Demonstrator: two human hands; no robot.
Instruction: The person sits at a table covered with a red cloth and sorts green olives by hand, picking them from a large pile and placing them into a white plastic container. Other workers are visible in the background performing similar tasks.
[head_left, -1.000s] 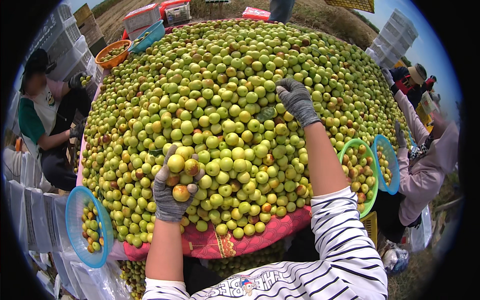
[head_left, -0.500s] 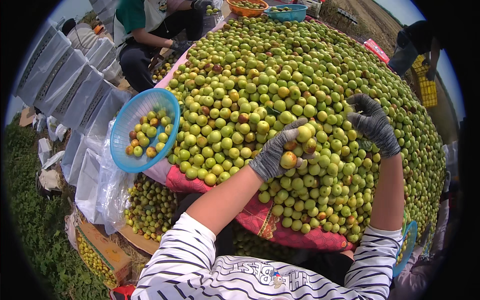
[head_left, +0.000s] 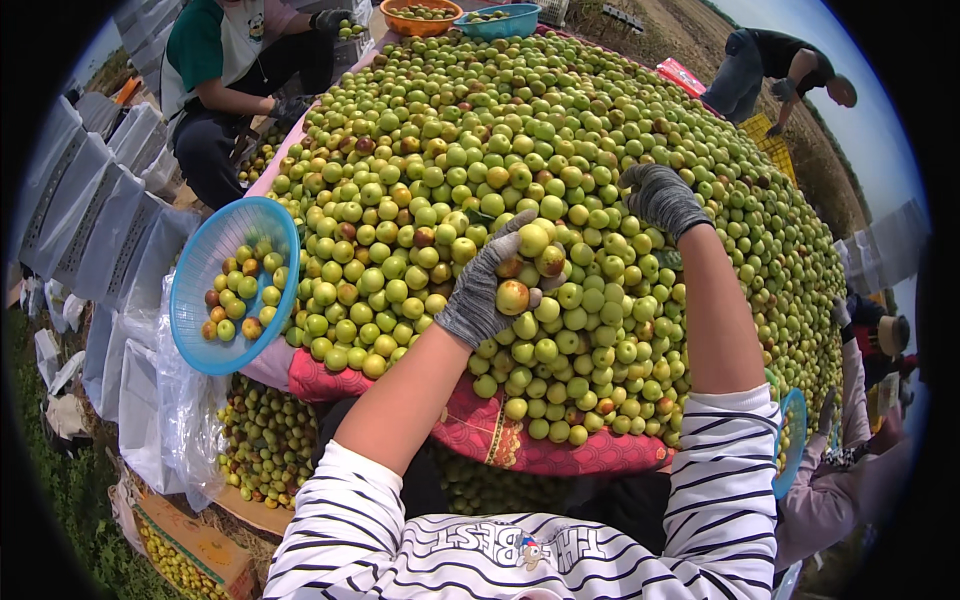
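Observation:
A heap of round green jujubes (head_left: pixel 560 110), some blushed red-brown, covers the cloth-lined surface before me. My left hand (head_left: pixel 482 300), in a grey knit glove, is turned palm up and cradles several jujubes (head_left: pixel 513 297), its thumb lying along the uppermost one. Farther right, my right hand (head_left: pixel 664 198), gloved alike, hovers low over the heap with bent fingers. Its thumb and fingers look apart, and no fruit shows between them. Left of the heap, a blue plastic basket (head_left: pixel 182 330) tilts toward me with several reddish jujubes inside.
A red patterned cloth (head_left: pixel 590 455) edges the heap nearest me. White-lined crates (head_left: pixel 100 240) stack at left, beside more jujubes (head_left: pixel 262 440) low down. An orange basin (head_left: pixel 400 26) and a blue basin (head_left: pixel 515 26) stand at the far edge. Co-workers (head_left: pixel 240 90) are around the heap.
The whole view has shifted, so the heap and basket sit farther left and lower. My right hand's fingers are bent more over the heap; my left hand still holds the jujubes.

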